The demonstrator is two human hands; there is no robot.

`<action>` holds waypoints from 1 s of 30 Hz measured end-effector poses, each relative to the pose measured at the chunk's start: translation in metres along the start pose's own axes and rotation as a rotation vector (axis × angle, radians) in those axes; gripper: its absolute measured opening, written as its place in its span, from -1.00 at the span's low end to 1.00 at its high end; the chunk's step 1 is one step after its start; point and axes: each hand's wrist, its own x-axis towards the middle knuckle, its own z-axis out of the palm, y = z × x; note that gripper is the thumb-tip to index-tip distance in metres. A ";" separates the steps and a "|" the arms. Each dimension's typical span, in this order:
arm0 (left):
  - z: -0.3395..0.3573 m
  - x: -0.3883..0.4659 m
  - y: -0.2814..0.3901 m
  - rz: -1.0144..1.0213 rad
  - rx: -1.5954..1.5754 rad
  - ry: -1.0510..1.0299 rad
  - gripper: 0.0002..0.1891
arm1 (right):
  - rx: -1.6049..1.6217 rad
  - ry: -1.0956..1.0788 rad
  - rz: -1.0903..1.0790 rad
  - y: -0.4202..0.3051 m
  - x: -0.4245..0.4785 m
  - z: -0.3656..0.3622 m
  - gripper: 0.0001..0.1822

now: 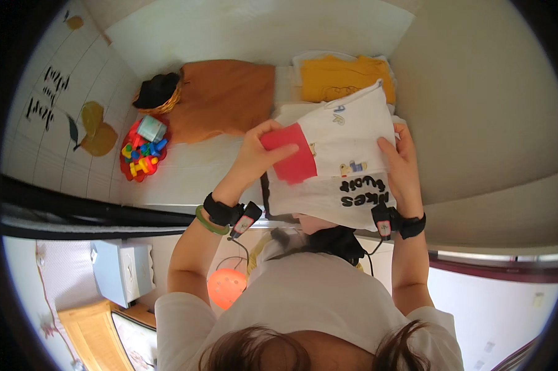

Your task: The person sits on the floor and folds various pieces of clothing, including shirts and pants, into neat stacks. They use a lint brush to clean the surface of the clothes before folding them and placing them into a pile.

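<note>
Between my two hands is a folded white cloth garment with small printed figures and a red panel at its left. My left hand grips the red part, thumb on top and fingers beneath. At the right edge my right hand pinches the white fabric between thumb and fingers. Directly under it lies another white garment bearing large black lettering. Behind, a yellow folded garment rests on white cloth. To the left an orange-brown cloth is spread on the white surface.
A wicker basket with black cloth in it stands at the back left. Before it sits a red dish of colourful plastic toy pieces and a pale translucent container. Walls enclose the surface; an orange balloon is below its front edge.
</note>
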 end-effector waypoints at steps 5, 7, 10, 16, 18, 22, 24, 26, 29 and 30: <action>-0.025 -0.023 -0.002 -0.124 -0.523 0.366 -0.59 | -0.169 -0.245 -0.014 -0.005 -0.008 0.030 -0.65; -0.042 -0.035 -0.016 -0.299 -0.434 0.287 -0.48 | -0.147 -0.294 -0.031 -0.006 -0.005 0.049 -0.56; -0.074 -0.054 -0.018 -0.190 0.072 0.022 -0.31 | -0.128 -0.359 -0.001 -0.022 -0.003 0.078 -0.58; -0.140 -0.024 0.033 0.309 0.708 0.234 -0.42 | -0.674 -0.768 -0.233 -0.057 0.052 0.128 -0.81; -0.153 -0.003 0.054 0.444 0.907 0.259 -0.48 | -0.756 -0.758 -0.388 -0.062 0.082 0.148 -0.80; -0.191 0.034 0.067 0.360 1.056 0.381 -0.49 | -0.756 -0.747 -0.427 -0.052 0.129 0.204 -0.77; -0.205 0.056 0.062 0.293 1.047 0.341 -0.47 | -0.871 -0.774 -0.351 -0.040 0.154 0.220 -0.73; -0.221 0.069 0.055 0.264 1.055 0.341 -0.43 | -0.961 -0.852 -0.348 -0.023 0.175 0.234 -0.67; -0.236 0.083 0.022 0.247 1.120 0.366 -0.37 | -1.152 -1.016 -0.400 -0.001 0.197 0.233 -0.57; -0.236 0.079 0.009 0.208 1.188 0.373 -0.35 | -1.250 -1.065 -0.401 0.001 0.197 0.234 -0.54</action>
